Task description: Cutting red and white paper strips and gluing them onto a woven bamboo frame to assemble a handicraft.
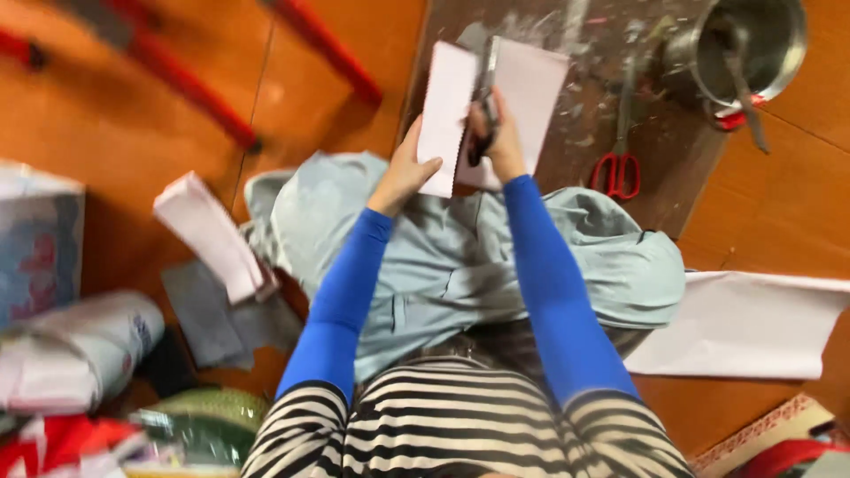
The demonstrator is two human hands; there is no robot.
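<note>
My left hand [405, 170] grips the lower left edge of a pale pink sheet of paper [447, 97] held up over my lap. My right hand [498, 137] is closed around the handles of a pair of scissors [485, 84], whose blades run up the middle of the sheet. The sheet's cut edge looks zigzag. Both arms wear blue sleeves. A light blue cloth [443, 257] lies across my lap under the hands.
Red-handled scissors [618, 150] lie on a dark stained board [655, 150]. A metal pot [748, 44] with tools stands at top right. A white sheet [744, 323] lies right, a folded pale stack [212, 235] left, rolled paper [80, 350] and bags at lower left.
</note>
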